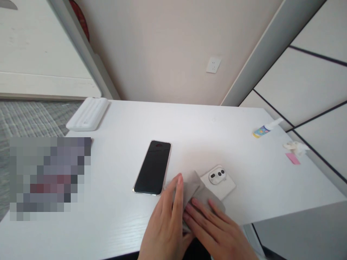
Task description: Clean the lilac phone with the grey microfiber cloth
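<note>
**Soft grey cloth [202, 191] pressed down near the table edge**

The soft grey cloth lies in a bunched fold at the front of a white wood-grain table [206, 144]. Two bare hands are on it. The bare right hand [217, 227] lies flat on top of the cloth, with its long fingers straight and open, not clenched. The bare left hand [165, 220] stands on its side against the cloth, with its fingers pointing up. The cloth sits between the two hands, but I cannot tell if the left hand is really gripping it.

Just beside the cloth, on the far right side, is a flat cream-coloured phone or phone case [221, 184] with a round-cornered camera bump and dark lenses. The cloth touches its corner. To the left of the hands, a thin black-screened phone with a pale metal edge [152, 168] lies flat, a little tilted on the table.

Far off to the right stand a small white spray bottle with a blue and yellow label [264, 129], a crumpled white tissue [295, 146], and a pink paper slip [292, 158]. At the back left corner lies a white ribbed padded case [88, 113]. A blurred patch [48, 177] hides something at the left. A white wall socket [213, 65] sits on the beige wall [168, 47] behind the table.
</note>
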Demonstrator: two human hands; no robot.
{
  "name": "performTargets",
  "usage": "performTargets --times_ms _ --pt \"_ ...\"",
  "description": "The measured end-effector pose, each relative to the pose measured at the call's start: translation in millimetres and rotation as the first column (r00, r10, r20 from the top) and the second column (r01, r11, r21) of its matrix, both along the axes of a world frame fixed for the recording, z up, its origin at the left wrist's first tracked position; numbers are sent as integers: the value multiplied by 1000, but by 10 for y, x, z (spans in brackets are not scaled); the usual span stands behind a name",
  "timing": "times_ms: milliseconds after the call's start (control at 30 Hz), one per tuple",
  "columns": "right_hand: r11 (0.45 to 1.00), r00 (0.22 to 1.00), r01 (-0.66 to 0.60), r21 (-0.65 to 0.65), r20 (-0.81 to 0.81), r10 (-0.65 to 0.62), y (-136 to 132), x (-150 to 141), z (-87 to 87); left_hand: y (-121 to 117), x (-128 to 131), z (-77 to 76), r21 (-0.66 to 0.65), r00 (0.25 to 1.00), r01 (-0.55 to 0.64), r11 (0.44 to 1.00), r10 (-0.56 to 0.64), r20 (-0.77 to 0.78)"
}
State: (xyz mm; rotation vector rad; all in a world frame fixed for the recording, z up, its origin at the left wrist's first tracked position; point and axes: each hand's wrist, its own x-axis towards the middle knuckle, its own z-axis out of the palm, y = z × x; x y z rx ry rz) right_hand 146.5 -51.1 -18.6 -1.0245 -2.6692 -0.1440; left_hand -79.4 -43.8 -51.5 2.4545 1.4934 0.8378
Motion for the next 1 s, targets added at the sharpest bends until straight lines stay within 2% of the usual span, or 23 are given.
performTargets --times_ms 33,100,167,233,300,433,467,600,633,733,767,833,900,933,1000 --pt "1000 1000 -8 17 -8 8 -9 14 25 6 -2 -3 -12 1000 6 1000 -5 1" --pt "990 991 133 42 -32 -132 -17 76 72 23 -3 -17 -31 1000 22 999 -21 13" --pt "954 955 291 78 -77 -285 -11 138 86 40 -8 -46 -34 999 35 999 -34 26" --pt "929 937 346 134 -99 -335 10 142 51 55 -26 -83 -39 999 48 998 -47 26" --pt "935 951 308 174 -52 -303 45 85 -21 66 -59 -115 -40 998 64 997 -63 22" --pt "971 991 100 219 70 -118 124 -2 -156 79 -134 -156 -62 997 79 995 -79 6" --pt "972 991 87 216 79 -106 142 7 -176 83 -147 -167 -57 997 83 995 -83 4" --pt "932 947 300 204 55 -316 190 17 -238 103 -178 -220 -10 995 95 995 -95 11" --pt "927 949 297 229 39 -314 199 -11 -254 107 -181 -231 -8 996 87 996 -87 9" --pt "952 993 92 292 49 -111 230 -114 -284 112 -186 -251 -19 999 52 998 -52 0" --pt "959 993 77 273 62 -97 245 -133 -283 113 -187 -254 -26 999 54 998 -54 1" --pt "954 966 233 191 69 -250 276 -144 -274 114 -187 -260 -33 997 78 996 -78 9" --pt "916 925 367 160 43 -378 295 -148 -274 118 -185 -269 -21 995 100 995 -100 15" --pt "916 930 356 184 28 -367 296 -154 -280 119 -183 -272 -16 995 97 995 -97 13" --pt "948 976 201 248 31 -215 291 -161 -293 122 -173 -271 -6 996 90 996 -90 1"
